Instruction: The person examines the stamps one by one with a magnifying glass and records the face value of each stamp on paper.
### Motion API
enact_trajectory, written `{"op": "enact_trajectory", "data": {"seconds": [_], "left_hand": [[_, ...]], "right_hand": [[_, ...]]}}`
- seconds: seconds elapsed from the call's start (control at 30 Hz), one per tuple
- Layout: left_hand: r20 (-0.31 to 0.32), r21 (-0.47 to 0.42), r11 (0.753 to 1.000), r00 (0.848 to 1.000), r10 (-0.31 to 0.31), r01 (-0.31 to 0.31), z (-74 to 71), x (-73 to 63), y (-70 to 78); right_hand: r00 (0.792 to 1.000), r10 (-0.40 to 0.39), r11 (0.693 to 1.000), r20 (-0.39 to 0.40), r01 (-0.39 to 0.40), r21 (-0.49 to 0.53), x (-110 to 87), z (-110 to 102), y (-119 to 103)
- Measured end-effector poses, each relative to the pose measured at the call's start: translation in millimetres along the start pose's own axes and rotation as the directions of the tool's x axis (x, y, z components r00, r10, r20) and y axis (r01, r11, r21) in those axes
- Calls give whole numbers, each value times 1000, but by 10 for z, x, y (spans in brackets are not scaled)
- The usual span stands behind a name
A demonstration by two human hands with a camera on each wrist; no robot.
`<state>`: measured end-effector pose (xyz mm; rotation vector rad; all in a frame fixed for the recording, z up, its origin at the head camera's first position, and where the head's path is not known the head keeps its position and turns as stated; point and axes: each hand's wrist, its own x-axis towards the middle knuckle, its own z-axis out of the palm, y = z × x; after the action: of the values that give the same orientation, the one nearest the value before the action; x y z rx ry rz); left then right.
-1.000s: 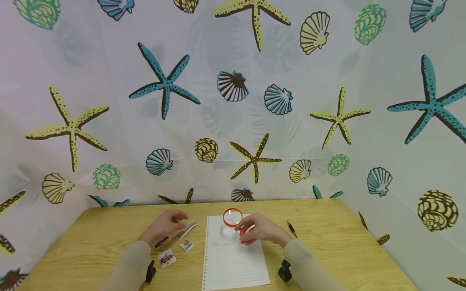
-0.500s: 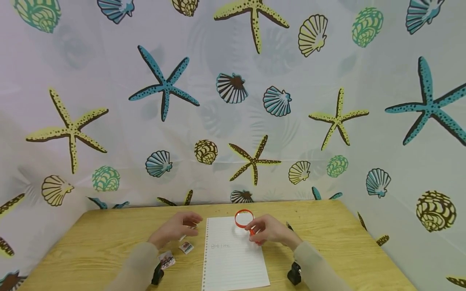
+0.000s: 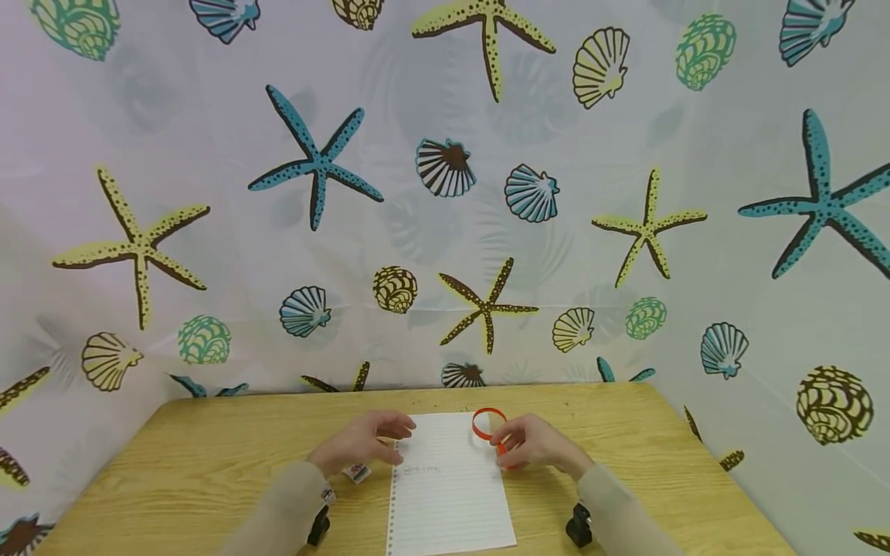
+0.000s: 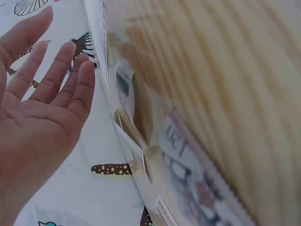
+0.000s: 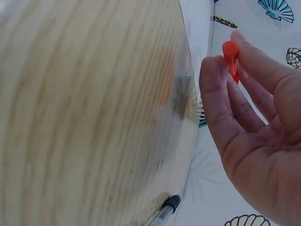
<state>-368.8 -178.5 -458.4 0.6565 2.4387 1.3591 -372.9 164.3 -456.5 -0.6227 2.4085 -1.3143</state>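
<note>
My right hand pinches the red handle of a magnifying glass between thumb and fingers. Its round red-rimmed lens overlaps the top right corner of a lined paper sheet in the head view. My left hand holds nothing; its fingers are spread and loosely bent, reaching over the sheet's left edge. Faint pencil-like writing shows on the sheet. Below the left hand, a small picture card lies on the table, partly hidden. In the left wrist view, a stamp-like picture lies on the wood.
The wooden table runs back to a curtain printed with starfish and shells. A pen lies on the table by the right hand. Another small picture is mostly covered by the left sleeve.
Both hands have moved to the right. The magnifying glass has gone with the right hand from the sheet's upper middle to its right corner. The left hand and sleeve now cover most of the small pictures.
</note>
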Motion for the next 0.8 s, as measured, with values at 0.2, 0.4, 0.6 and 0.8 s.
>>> {"op": "enact_trajectory", "data": {"seconds": [0.2, 0.4, 0.6, 0.8], "left_hand": [[67, 9, 999, 997, 44, -45, 78, 53, -8], [74, 25, 998, 996, 52, -54, 147, 96, 12], [67, 103, 993, 996, 58, -64, 182, 104, 68], [78, 115, 993, 997, 18, -27, 223, 133, 98]], "right_hand": [[1000, 11, 1000, -23, -11, -22, -61, -47, 63], [999, 24, 999, -42, -26, -42, -121, -105, 121], [998, 14, 994, -54, -20, -105, -155, -146, 162], [998, 11, 986, -54, -20, -166, -198, -203, 188]]}}
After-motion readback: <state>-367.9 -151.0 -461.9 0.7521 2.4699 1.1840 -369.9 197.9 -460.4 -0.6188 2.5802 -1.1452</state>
